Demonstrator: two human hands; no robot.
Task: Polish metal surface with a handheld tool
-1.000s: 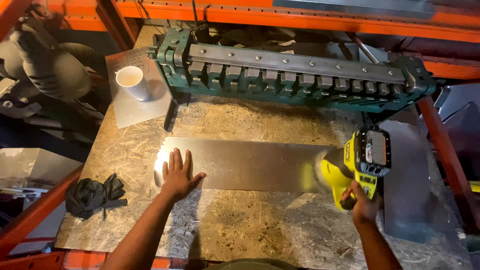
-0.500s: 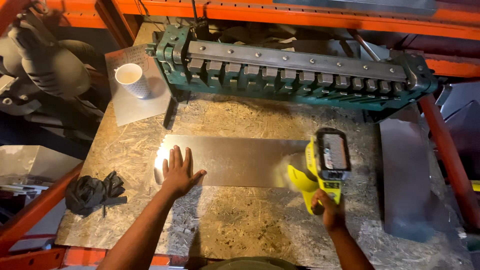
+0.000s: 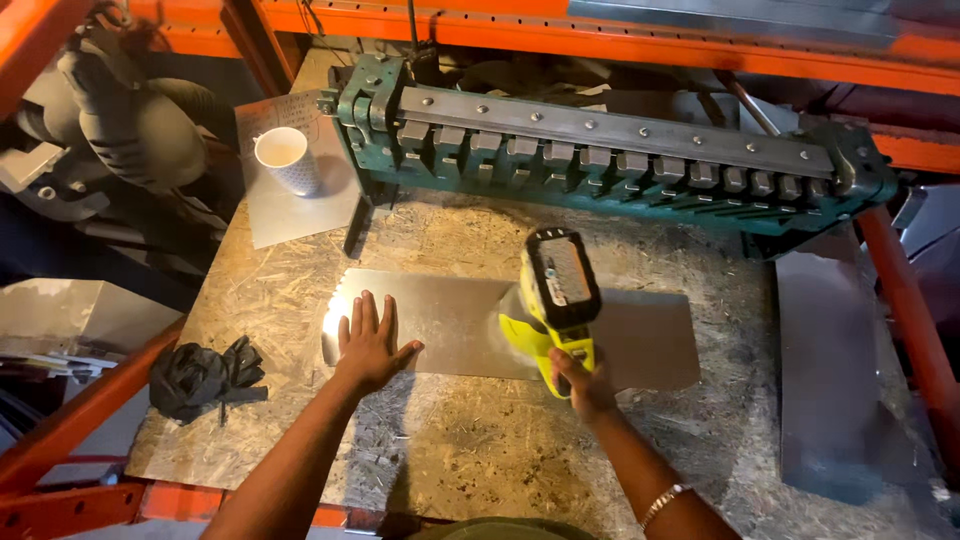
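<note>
- Two bare hands are working over the chipboard bench [image 3: 480, 470]: the left hand [image 3: 368, 345] is lying flat with its fingers spread on the near left part of the one flat rectangular grey metal sheet [image 3: 450, 315].
- The right hand [image 3: 580, 385] is wrapping its fingers around the grip of the one yellow-green cordless power tool [image 3: 555, 300], which is standing on the sheet's middle and hiding part of it.
- One crumpled pair of black gloves [image 3: 205, 375] is lying at the bench's left edge, well apart from the sheet.
- A second, darker metal sheet [image 3: 835, 380] is lying at the right.
- Farther back, one white paper cup [image 3: 285, 160] is standing on a small grey plate [image 3: 300, 205], beside the one long green metal bending brake [image 3: 610, 150].
- Orange rack beams [image 3: 620, 45] are framing everything.
</note>
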